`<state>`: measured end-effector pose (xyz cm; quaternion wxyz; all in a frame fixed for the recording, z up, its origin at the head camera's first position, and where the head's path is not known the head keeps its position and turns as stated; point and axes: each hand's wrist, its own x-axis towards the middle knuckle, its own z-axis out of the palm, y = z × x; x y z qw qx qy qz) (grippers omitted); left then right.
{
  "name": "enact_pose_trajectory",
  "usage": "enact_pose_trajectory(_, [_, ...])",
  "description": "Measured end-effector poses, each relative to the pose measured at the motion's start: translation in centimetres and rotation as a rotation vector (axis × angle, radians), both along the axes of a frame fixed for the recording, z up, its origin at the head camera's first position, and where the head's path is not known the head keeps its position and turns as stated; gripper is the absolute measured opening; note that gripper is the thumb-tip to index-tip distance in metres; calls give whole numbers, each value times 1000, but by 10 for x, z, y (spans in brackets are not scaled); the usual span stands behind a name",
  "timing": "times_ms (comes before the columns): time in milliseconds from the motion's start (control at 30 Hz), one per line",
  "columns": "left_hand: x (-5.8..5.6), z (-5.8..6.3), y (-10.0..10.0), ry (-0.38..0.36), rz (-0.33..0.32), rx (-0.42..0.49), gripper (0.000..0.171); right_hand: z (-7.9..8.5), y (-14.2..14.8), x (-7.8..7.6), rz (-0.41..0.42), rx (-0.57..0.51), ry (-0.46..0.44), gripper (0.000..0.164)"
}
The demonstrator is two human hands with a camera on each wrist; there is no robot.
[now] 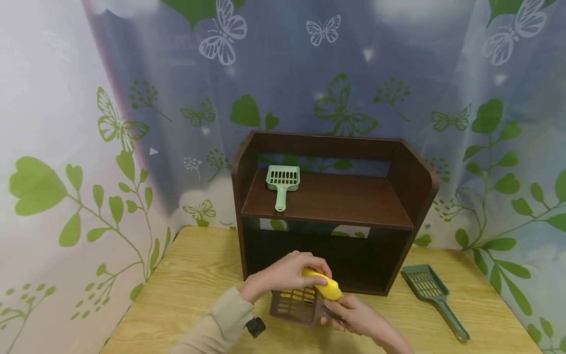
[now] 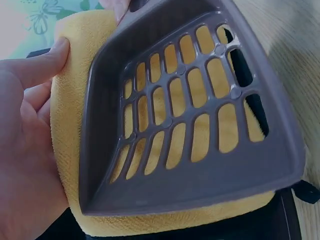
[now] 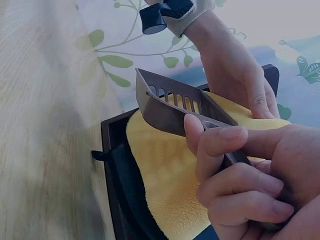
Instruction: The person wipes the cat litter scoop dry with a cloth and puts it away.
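A brown slotted litter scoop [image 1: 289, 319] is held over the table by my right hand [image 1: 360, 314], whose fingers curl round its handle. My left hand [image 1: 292, 269] pinches a yellow cloth [image 1: 330, 291] between thumb and fingers. In the left wrist view the cloth [image 2: 67, 130] lies behind the scoop [image 2: 165, 195] and wraps past its side wall, its yellow showing through the slots. From the right wrist view, the cloth [image 3: 165, 170] hangs below the scoop basket [image 3: 167, 117], with the left hand [image 3: 237, 75] beyond it.
A dark brown two-tier shelf [image 1: 336, 196] stands behind the hands on the wooden table [image 1: 190, 275]. On its upper board lies a light green scoop [image 1: 281, 189]. To the right, a dark green scoop [image 1: 451, 317] lies on the table. A patterned curtain [image 1: 283, 64] hangs behind.
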<state>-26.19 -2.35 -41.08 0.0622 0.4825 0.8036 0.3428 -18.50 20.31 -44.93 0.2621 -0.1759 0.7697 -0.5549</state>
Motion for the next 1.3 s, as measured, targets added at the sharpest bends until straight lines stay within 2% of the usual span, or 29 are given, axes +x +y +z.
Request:
enact_pose_trajectory(267, [-5,-3,-11,-128,52,112,16,4,5,0,33,-10,76,51])
enact_pose_trajectory(400, [-6,-4,-18,-139,85,126,15,5,9,1,30,-1,91,53])
enact_pose_trajectory(600, [-7,-4,-32,-109,129,135,18,3,18,0,33,9,131,54])
enact_pose_trajectory(867, [-9,-6,-47,-99,194,169,16,1,31,2,7,3,99,53])
enact_pose_trajectory(967, [-9,-9,-49,-103,246,208,16,-2,35,2,1,-11,79,54])
enact_pose_trajectory(1100, [-8,-16,-51,-117,354,273,16,-5,41,3,-36,-20,24,57])
enact_pose_trajectory(1300, [-5,-25,-49,-143,528,377,16,-6,44,4,-200,-101,-118,61])
